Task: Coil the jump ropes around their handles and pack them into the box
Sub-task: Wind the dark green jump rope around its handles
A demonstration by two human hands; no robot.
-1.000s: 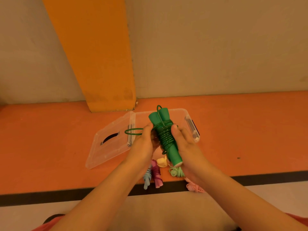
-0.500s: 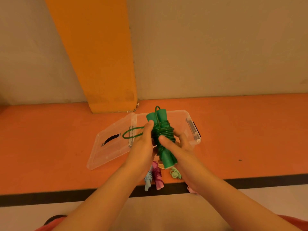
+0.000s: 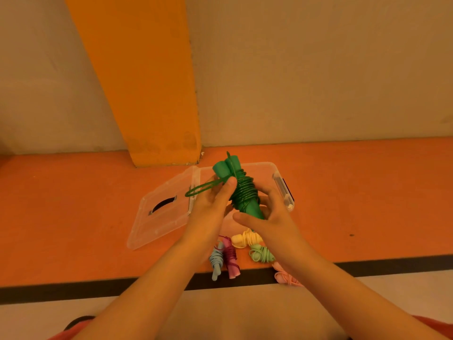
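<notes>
I hold a dark green jump rope above the clear plastic box; its two handles are side by side with rope coiled round their middle. My right hand grips the lower end of the handles. My left hand pinches the rope near the upper coils, and a loose loop sticks out to the left. Coiled ropes lie on the orange surface near its front edge: blue, magenta, yellow, light green and pink.
The box's clear lid lies open flat to the left of the box. An orange pillar stands against the wall behind. A black strip runs along the front edge of the orange surface.
The green bundle has tilted and its lower end has sunk into my right palm. My left thumb has shifted up along the coils; the loose loop still points left.
</notes>
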